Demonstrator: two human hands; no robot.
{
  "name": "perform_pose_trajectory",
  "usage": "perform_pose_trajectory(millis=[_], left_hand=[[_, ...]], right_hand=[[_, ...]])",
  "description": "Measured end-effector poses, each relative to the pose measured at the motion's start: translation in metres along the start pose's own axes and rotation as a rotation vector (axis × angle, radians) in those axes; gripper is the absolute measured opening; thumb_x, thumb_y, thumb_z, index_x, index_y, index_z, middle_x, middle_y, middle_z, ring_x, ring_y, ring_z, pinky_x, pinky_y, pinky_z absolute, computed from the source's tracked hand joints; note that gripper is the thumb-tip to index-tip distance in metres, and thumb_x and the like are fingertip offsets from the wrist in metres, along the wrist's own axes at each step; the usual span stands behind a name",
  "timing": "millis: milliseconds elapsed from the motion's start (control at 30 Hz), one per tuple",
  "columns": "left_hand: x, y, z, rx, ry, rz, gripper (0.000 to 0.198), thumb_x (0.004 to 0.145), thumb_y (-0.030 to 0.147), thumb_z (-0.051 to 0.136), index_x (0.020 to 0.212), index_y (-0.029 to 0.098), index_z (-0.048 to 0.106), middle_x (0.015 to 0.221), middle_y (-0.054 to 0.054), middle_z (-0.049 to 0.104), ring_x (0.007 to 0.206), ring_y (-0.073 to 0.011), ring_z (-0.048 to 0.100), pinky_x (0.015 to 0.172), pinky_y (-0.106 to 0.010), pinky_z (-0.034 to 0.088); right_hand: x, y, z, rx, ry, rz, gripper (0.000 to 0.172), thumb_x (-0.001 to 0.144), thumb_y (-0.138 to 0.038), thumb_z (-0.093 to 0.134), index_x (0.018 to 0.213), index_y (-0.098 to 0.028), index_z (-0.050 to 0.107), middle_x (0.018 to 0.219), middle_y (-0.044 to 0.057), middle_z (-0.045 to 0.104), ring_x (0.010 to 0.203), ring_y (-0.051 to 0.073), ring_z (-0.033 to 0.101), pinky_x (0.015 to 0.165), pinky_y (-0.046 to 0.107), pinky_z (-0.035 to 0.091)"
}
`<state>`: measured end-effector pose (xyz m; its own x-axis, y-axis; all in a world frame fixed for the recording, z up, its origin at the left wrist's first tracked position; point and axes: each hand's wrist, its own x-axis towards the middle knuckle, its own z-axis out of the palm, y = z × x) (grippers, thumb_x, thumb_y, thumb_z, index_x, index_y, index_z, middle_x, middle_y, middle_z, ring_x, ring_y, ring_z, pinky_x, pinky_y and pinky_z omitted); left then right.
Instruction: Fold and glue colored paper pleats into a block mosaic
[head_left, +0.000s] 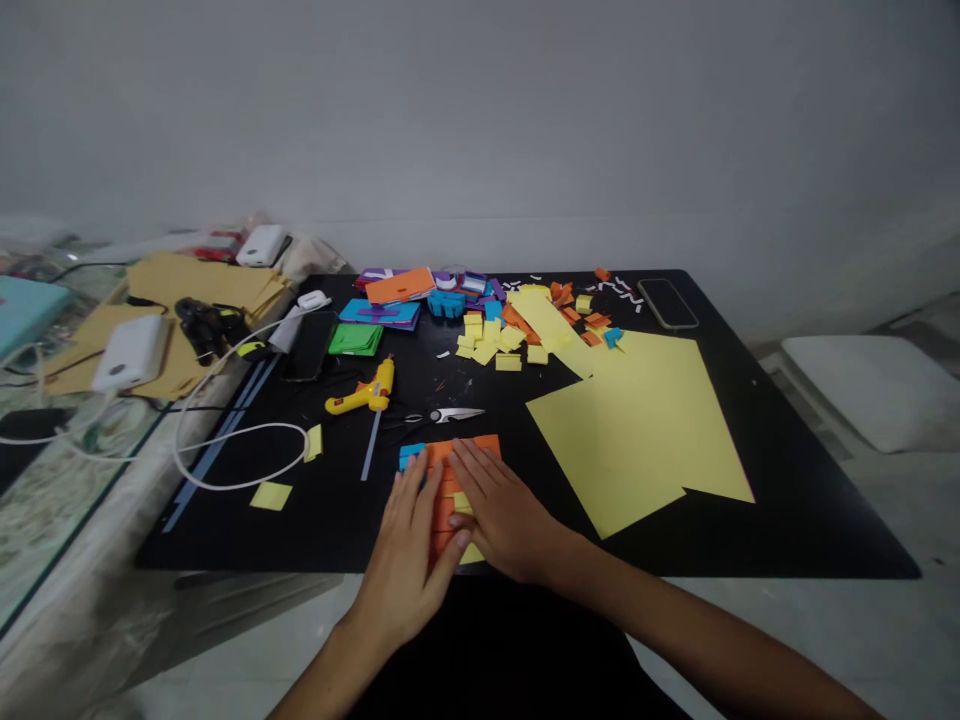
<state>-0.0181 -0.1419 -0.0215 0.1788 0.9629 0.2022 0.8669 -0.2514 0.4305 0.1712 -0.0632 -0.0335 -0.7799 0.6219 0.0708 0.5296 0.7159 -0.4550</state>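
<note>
Head view: both hands (457, 530) flat, pressing orange paper piece (450, 480).

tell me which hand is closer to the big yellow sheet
Right. The right hand lies flat on the orange piece, just left of the big yellow sheet without touching it; the left hand lies beyond the right one, further left.
</note>
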Motion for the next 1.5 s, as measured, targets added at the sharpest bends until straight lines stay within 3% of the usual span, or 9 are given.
perform_pose_trajectory(millis=[233, 367, 500, 667, 800, 1000, 1200, 1367, 1500], left_hand=[[0.018, -0.007, -0.021, -0.087, 0.117, 0.041, 0.020, 0.107, 0.026, 0.052, 0.121, 0.024, 0.066, 0.132, -0.009, 0.071, 0.124, -0.0257, 0.068, 0.103, -0.043, 0.060], [0.034, -0.025, -0.033, -0.017, 0.225, 0.061, 0.013, 0.105, 0.025, 0.053, 0.106, 0.024, 0.066, 0.103, -0.006, 0.074, 0.098, -0.0232, 0.072, 0.088, -0.038, 0.060], [0.053, -0.068, -0.055, 0.204, 0.361, -0.063, 0.018, 0.104, 0.027, 0.053, 0.116, 0.022, 0.065, 0.106, -0.012, 0.070, 0.103, -0.0306, 0.068, 0.092, -0.047, 0.056], [0.091, -0.133, -0.068, 0.364, 0.162, -0.095, 0.039, 0.098, 0.029, 0.048, 0.131, 0.015, 0.065, 0.135, -0.022, 0.067, 0.124, -0.0422, 0.060, 0.102, -0.059, 0.049], [0.120, -0.160, -0.070, 0.309, 0.004, -0.059, 0.037, 0.093, 0.023, 0.048, 0.121, 0.019, 0.072, 0.124, -0.017, 0.076, 0.114, -0.0380, 0.067, 0.096, -0.055, 0.051], [0.155, -0.168, -0.077, 0.204, -0.100, 0.055, 0.036, 0.094, 0.024, 0.046, 0.115, 0.021, 0.075, 0.122, -0.012, 0.079, 0.113, -0.0290, 0.072, 0.102, -0.043, 0.054], [0.181, -0.150, -0.081, 0.198, -0.098, 0.077, 0.034, 0.095, 0.024, 0.045, 0.109, 0.021, 0.076, 0.116, -0.014, 0.079, 0.110, -0.0312, 0.071, 0.103, -0.046, 0.054], [0.185, -0.076, -0.077, 0.159, 0.013, 0.163, 0.029, 0.101, 0.029, 0.050, 0.114, 0.018, 0.074, 0.112, -0.012, 0.076, 0.106, -0.0295, 0.069, 0.098, -0.045, 0.055], [0.185, -0.023, -0.056, 0.059, -0.019, 0.266, 0.025, 0.105, 0.026, 0.050, 0.117, 0.019, 0.071, 0.107, -0.008, 0.077, 0.102, -0.0256, 0.070, 0.091, -0.040, 0.056]], right_hand=[[-0.035, 0.013, -0.004, -0.077, 0.081, 0.097, 0.076, 0.109, -0.040, 0.051, 0.170, -0.006, 0.021, 0.174, 0.024, 0.027, 0.165, 0.034, 0.022, 0.130, 0.058, 0.035], [-0.049, 0.028, -0.017, -0.110, 0.083, 0.179, 0.077, 0.110, -0.044, 0.048, 0.172, -0.011, 0.016, 0.175, 0.022, 0.026, 0.164, 0.034, 0.024, 0.129, 0.058, 0.036], [-0.053, 0.029, -0.035, -0.103, 0.077, 0.255, 0.073, 0.107, -0.050, 0.052, 0.166, -0.012, 0.034, 0.172, 0.022, 0.035, 0.157, 0.038, 0.039, 0.123, 0.058, 0.042], [-0.027, 0.038, -0.067, 0.003, 0.150, 0.254, 0.030, 0.104, -0.033, 0.060, 0.126, -0.016, 0.071, 0.127, 0.016, 0.075, 0.117, 0.032, 0.070, 0.109, 0.055, 0.051], [0.004, 0.057, -0.082, 0.189, 0.239, 0.257, 0.023, 0.099, -0.023, 0.064, 0.120, -0.017, 0.072, 0.116, 0.012, 0.078, 0.108, 0.027, 0.073, 0.099, 0.046, 0.057], [0.031, 0.066, -0.075, 0.276, 0.089, 0.129, 0.026, 0.096, -0.020, 0.070, 0.121, -0.018, 0.073, 0.117, 0.011, 0.076, 0.102, 0.023, 0.073, 0.094, 0.041, 0.059], [0.031, 0.070, -0.067, 0.218, 0.013, 0.085, 0.027, 0.098, -0.020, 0.067, 0.124, -0.019, 0.073, 0.119, 0.012, 0.074, 0.108, 0.025, 0.072, 0.097, 0.043, 0.059], [0.019, 0.071, -0.070, 0.196, 0.034, 0.148, 0.032, 0.100, -0.019, 0.062, 0.131, -0.019, 0.070, 0.120, 0.013, 0.070, 0.106, 0.025, 0.071, 0.096, 0.044, 0.060], [0.012, 0.076, -0.073, 0.166, 0.059, 0.239, 0.038, 0.101, -0.016, 0.057, 0.137, -0.013, 0.067, 0.124, 0.016, 0.065, 0.104, 0.026, 0.071, 0.098, 0.046, 0.059]])
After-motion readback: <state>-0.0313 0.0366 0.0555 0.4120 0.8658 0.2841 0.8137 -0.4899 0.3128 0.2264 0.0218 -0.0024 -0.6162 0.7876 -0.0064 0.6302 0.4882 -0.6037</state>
